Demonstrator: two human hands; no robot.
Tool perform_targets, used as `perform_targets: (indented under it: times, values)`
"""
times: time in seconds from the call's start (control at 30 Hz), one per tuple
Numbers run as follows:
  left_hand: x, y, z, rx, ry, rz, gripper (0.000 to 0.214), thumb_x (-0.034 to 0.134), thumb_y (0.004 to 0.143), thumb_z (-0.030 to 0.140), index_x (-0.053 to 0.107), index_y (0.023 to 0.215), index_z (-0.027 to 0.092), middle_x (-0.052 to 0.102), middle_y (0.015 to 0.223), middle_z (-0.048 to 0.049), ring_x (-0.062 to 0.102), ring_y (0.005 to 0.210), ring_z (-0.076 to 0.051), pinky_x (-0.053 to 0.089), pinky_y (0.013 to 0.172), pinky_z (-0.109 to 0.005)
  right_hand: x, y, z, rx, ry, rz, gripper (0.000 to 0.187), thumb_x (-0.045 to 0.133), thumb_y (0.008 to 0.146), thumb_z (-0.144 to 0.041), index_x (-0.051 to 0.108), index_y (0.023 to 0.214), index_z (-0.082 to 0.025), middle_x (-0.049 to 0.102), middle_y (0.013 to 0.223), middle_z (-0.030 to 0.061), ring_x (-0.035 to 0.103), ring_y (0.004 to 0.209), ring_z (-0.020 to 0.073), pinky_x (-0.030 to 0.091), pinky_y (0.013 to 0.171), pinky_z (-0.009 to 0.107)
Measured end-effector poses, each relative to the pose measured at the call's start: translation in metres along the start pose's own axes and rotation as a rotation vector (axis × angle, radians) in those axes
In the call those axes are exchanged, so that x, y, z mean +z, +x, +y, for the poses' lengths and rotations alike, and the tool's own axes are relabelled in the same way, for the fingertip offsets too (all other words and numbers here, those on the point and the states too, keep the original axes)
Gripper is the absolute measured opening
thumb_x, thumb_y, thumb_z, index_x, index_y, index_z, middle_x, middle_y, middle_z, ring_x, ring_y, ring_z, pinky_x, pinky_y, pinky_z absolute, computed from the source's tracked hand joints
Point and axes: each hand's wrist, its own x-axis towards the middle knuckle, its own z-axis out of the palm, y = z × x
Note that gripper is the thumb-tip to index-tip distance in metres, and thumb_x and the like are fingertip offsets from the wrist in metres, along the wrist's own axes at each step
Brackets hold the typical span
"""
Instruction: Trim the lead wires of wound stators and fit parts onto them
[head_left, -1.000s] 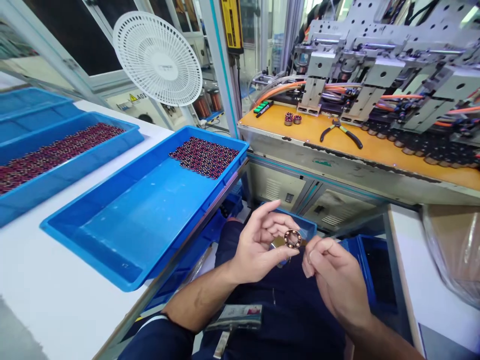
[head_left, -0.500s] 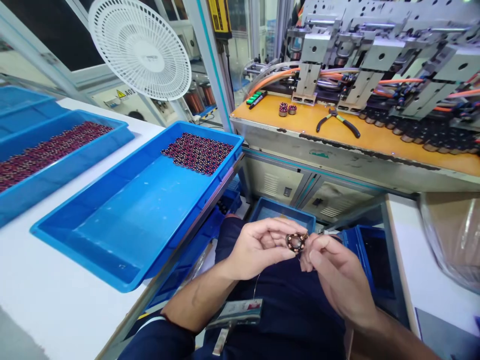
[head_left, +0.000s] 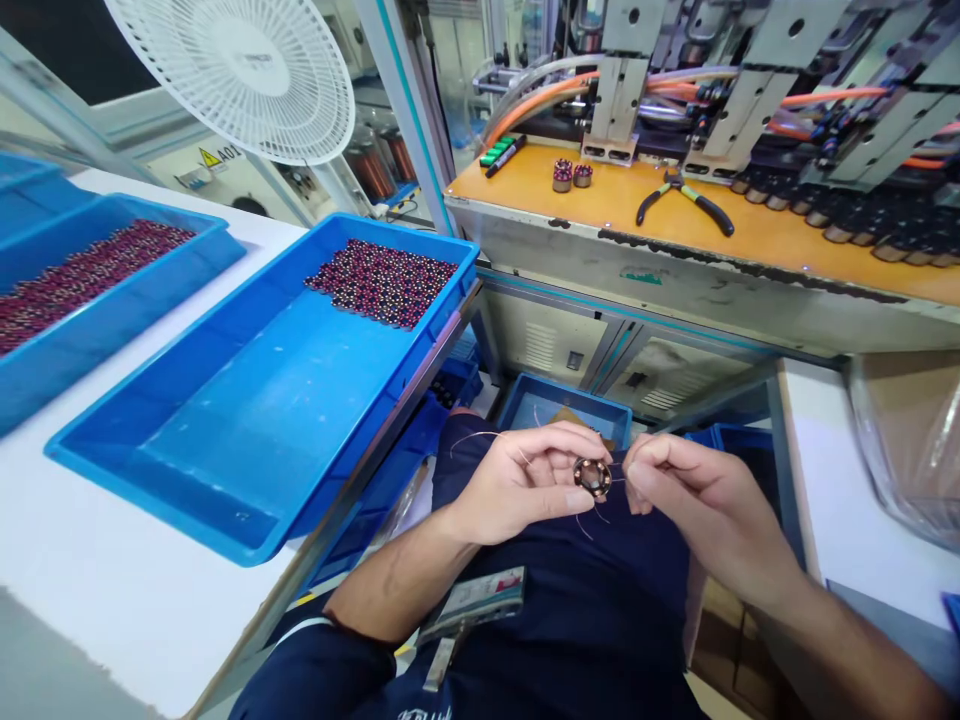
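Note:
My left hand (head_left: pixel 525 480) pinches a small round wound coil part (head_left: pixel 592 476) with copper windings, held over my lap. Thin loose wire ends stick out from the part, one curling up to the left (head_left: pixel 480 436). My right hand (head_left: pixel 694 490) is closed just right of the part, its fingertips pinched on a fine wire coming off it. Both hands hover above my dark blue trousers, in front of a small blue bin (head_left: pixel 559 402) on the floor.
A large blue tray (head_left: pixel 247 440) on the white table at my left holds several dark red parts (head_left: pixel 382 282) at its far end; another blue tray (head_left: pixel 105 320) lies further left. Beyond are an orange bench (head_left: pixel 750 235) with pliers (head_left: pixel 686 203), machinery and a white fan (head_left: pixel 236 70).
The view has tilted down. My hands dropped a little and drew slightly apart, and the wire ends now trail out from the part.

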Motion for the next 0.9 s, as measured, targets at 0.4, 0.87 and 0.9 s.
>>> perform_targets:
  times: [0.4,0.87,0.9]
  values:
    - [0.0,-0.002,0.003,-0.066,0.075,0.033,0.029,0.082,0.068,0.013,0.074,0.096,0.016,0.066,0.1,-0.0072,0.066,0.076,-0.011,0.055,0.07,-0.023,-0.016,-0.004,0.003,0.113,0.016,-0.215,0.031,0.063,0.09,-0.038,0.061,0.068,-0.017,0.055,0.064,0.0004,0.05,0.06,0.0103,0.04,0.055,0.021]
    - [0.008,-0.004,0.007,-0.372,0.049,-0.126,0.028,0.085,0.063,0.019,0.071,0.087,0.012,0.067,0.074,-0.0016,0.063,0.066,-0.011,0.055,0.066,-0.024,-0.013,0.047,-0.015,-0.174,-0.026,-0.533,0.011,0.071,0.083,-0.029,0.074,0.09,-0.021,0.06,0.114,0.0044,0.06,0.104,0.018,0.047,0.094,0.033]
    - [0.008,-0.005,0.007,-0.371,0.039,-0.119,0.028,0.085,0.064,0.019,0.072,0.086,0.011,0.067,0.074,-0.0015,0.064,0.067,-0.011,0.056,0.067,-0.025,-0.013,0.048,-0.013,-0.174,-0.006,-0.553,0.01,0.071,0.084,-0.029,0.073,0.086,-0.02,0.06,0.113,0.0043,0.06,0.103,0.0177,0.047,0.094,0.033]
